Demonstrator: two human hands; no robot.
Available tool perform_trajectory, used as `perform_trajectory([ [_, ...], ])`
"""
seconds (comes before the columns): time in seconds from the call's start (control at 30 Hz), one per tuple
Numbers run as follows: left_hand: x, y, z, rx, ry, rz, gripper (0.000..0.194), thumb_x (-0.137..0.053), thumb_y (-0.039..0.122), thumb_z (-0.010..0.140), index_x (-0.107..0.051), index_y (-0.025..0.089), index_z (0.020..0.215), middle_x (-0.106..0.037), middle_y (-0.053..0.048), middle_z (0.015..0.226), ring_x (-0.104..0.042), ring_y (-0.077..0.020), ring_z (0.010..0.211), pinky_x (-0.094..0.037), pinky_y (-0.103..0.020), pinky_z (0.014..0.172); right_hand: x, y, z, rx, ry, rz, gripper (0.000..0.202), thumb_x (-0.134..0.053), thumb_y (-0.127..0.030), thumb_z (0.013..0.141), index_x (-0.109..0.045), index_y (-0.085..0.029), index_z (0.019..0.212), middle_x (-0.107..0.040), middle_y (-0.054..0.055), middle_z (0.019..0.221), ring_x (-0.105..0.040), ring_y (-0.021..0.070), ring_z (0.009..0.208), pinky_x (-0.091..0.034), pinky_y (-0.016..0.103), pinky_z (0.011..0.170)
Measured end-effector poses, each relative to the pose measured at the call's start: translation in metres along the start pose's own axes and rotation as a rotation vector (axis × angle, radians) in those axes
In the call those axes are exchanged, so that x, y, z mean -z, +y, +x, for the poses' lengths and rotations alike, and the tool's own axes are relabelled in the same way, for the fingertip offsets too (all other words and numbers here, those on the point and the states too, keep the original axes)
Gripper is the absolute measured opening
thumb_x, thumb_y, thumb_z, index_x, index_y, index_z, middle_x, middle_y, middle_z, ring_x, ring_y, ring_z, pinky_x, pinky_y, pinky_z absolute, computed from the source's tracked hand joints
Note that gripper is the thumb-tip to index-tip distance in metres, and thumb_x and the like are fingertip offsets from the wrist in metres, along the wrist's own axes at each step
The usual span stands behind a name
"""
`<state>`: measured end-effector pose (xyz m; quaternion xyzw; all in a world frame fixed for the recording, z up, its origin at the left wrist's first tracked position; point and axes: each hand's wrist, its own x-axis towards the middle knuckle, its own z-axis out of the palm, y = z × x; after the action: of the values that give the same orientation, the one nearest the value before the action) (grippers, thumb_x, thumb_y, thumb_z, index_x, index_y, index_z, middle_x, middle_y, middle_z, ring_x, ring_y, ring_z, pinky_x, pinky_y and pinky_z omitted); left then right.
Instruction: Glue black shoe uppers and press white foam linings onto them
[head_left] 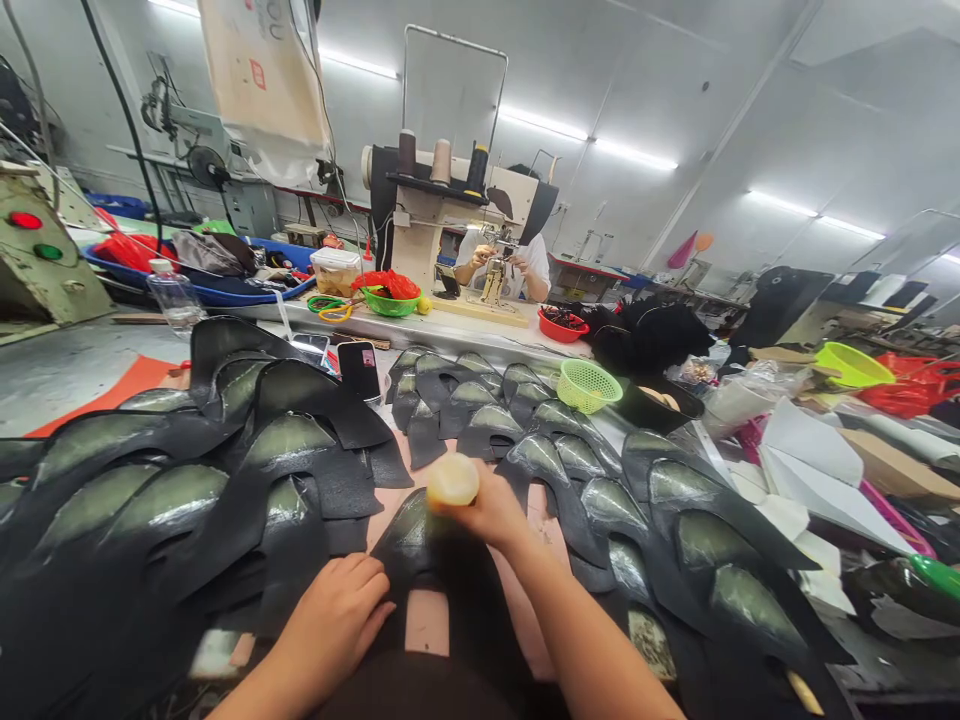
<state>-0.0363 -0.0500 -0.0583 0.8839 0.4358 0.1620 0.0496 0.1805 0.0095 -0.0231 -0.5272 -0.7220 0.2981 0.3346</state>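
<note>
My right hand (491, 512) is closed round a pale yellowish, round-ended bottle (453, 480), held over a black shoe upper (403, 545) in front of me. The bottle's lower end is hidden behind my fingers. My left hand (341, 610) lies at the left edge of that same upper, fingers curled together and thumb against it. A cut-out in the upper shows the pink surface (427, 622) beneath. More black uppers with glossy greenish toe areas overlap to the left (176, 498) and to the right (611, 505).
A phone (359, 372) stands behind the uppers, near a light green basket (589, 386). Farther back is a sewing machine (442, 235) with thread cones, where another person's hands (480, 258) work. A blue tray (255, 290) and a clear bottle (174, 295) are at the left.
</note>
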Motion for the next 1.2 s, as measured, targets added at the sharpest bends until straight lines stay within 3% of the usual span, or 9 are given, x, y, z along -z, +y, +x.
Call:
perform_trajectory([
  [0.07,0.001,0.000,0.002,0.013,-0.019,0.002,0.009,-0.053,0.015,0.076,-0.055,0.019,0.068,-0.061,-0.002,0.077,-0.055,-0.0198,0.073,-0.039,-0.031,0.064,0.010,0.003,-0.001,-0.029,-0.031,-0.036,0.049,-0.073,-0.033,0.058,-0.055,-0.021,0.102,-0.065,0.005,0.093,-0.061,0.0236,0.084,-0.046,0.033,0.072],
  [0.17,0.003,-0.001,0.006,0.053,-0.055,0.015,0.008,-0.053,0.019,0.078,-0.056,0.018,0.070,-0.061,-0.002,0.075,-0.055,-0.0202,0.072,-0.039,-0.032,0.065,0.019,0.005,-0.003,0.036,-0.217,0.007,0.054,-0.077,-0.027,0.052,-0.056,-0.023,0.101,-0.065,0.002,0.095,-0.061,0.0223,0.085,-0.046,0.030,0.073],
  [0.3,0.003,-0.002,0.013,0.085,-0.091,0.063,0.008,-0.056,0.024,0.077,-0.057,0.018,0.072,-0.062,-0.003,0.075,-0.056,-0.0218,0.073,-0.038,-0.033,0.065,0.023,0.011,-0.001,-0.020,-0.041,-0.008,0.052,-0.075,-0.033,0.057,-0.054,-0.020,0.103,-0.065,0.004,0.095,-0.060,0.0227,0.086,-0.045,0.032,0.073],
  [0.47,0.003,-0.001,0.019,0.102,-0.105,0.109,0.013,-0.055,0.030,0.079,-0.058,0.018,0.073,-0.063,-0.003,0.075,-0.057,-0.0219,0.072,-0.039,-0.032,0.065,0.035,0.020,0.001,0.007,-0.267,-0.023,0.060,-0.079,-0.026,0.049,-0.055,-0.021,0.104,-0.064,0.003,0.099,-0.059,0.0239,0.092,-0.044,0.033,0.078],
  [0.6,0.005,0.002,0.025,0.148,-0.125,0.134,0.021,-0.051,0.036,0.081,-0.060,0.017,0.078,-0.064,-0.005,0.076,-0.059,-0.0225,0.073,-0.041,-0.034,0.067,0.038,0.020,0.001,-0.005,-0.124,0.025,0.057,-0.076,-0.031,0.054,-0.053,-0.020,0.105,-0.063,0.004,0.100,-0.059,0.0226,0.091,-0.044,0.033,0.078],
  [0.73,0.002,0.000,0.028,0.222,-0.060,0.206,0.035,-0.058,0.040,0.074,-0.060,0.016,0.099,-0.064,-0.012,0.101,-0.058,-0.0275,0.092,-0.042,-0.037,0.075,0.047,0.017,-0.011,-0.033,-0.239,-0.004,0.054,-0.078,-0.027,0.050,-0.056,-0.021,0.099,-0.065,0.002,0.094,-0.060,0.0220,0.085,-0.045,0.032,0.073],
  [0.83,-0.002,-0.005,0.029,0.291,-0.049,0.229,0.055,-0.062,0.044,0.068,-0.054,0.014,0.114,-0.054,-0.017,0.123,-0.046,-0.0329,0.114,-0.037,-0.044,0.088,0.057,0.019,-0.031,-0.070,-0.300,0.040,0.053,-0.079,-0.025,0.047,-0.058,-0.021,0.095,-0.065,0.001,0.091,-0.060,0.0224,0.083,-0.046,0.033,0.071],
  [1.0,-0.002,-0.006,0.031,0.322,-0.151,0.143,0.057,-0.063,0.042,0.068,-0.053,0.013,0.116,-0.050,-0.016,0.128,-0.038,-0.0318,0.123,-0.029,-0.047,0.099,0.059,0.037,-0.069,-0.139,-0.012,0.481,0.057,-0.078,-0.035,0.048,-0.056,-0.020,0.098,-0.065,0.003,0.088,-0.059,0.0224,0.081,-0.048,0.035,0.071],
  [1.2,0.000,0.000,0.034,0.351,-0.114,0.015,0.042,-0.064,0.030,0.067,-0.055,0.019,0.106,-0.057,-0.011,0.119,-0.050,-0.0260,0.113,-0.038,-0.040,0.091,0.051,0.053,-0.095,-0.200,0.274,0.827,0.050,-0.077,-0.046,0.051,-0.061,-0.018,0.089,-0.065,0.005,0.074,-0.058,0.0213,0.062,-0.045,0.031,0.048],
])
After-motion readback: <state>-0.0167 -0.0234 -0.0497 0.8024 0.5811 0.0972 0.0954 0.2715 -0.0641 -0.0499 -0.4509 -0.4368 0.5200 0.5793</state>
